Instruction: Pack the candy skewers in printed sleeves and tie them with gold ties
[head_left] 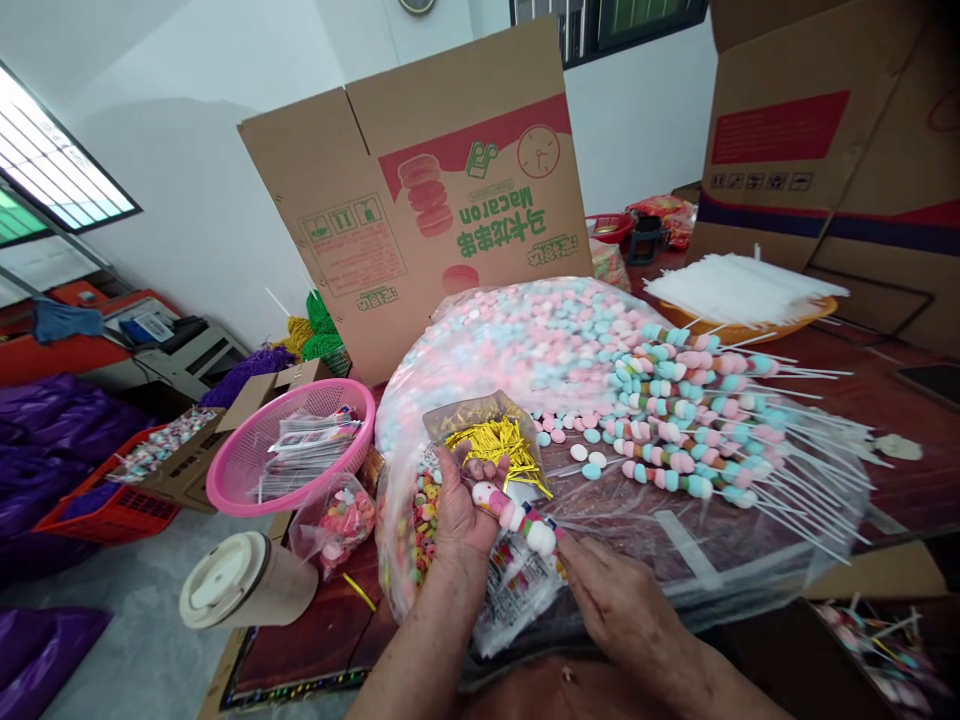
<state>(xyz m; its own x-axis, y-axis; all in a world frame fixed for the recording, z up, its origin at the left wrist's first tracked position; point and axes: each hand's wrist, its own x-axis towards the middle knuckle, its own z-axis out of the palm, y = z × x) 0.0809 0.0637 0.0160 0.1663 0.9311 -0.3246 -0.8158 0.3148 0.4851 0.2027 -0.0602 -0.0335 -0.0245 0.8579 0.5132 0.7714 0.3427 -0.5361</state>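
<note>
A skewer of round candies (517, 516), white, pink and green, runs between my two hands. My left hand (463, 500) is under its upper left end, with the fingers curled and the thumb up. My right hand (611, 590) pinches its lower right end. Just behind my left hand lies an open bag of gold twist ties (499, 445). A printed clear wrapper (517, 590) is below the skewer, between my forearms. To the right, many finished-looking candy skewers (690, 420) lie stacked beside a big plastic bag of pink and blue candies (525, 330).
A pink basket (217, 470) of wrapped skewers, a lidded cup (247, 580) and a small candy bag (341, 525) stand at left. Behind is a cardboard box (315, 180). White sticks (742, 290) fill an orange basket at back right. A box of skewers (885, 640) is lower right.
</note>
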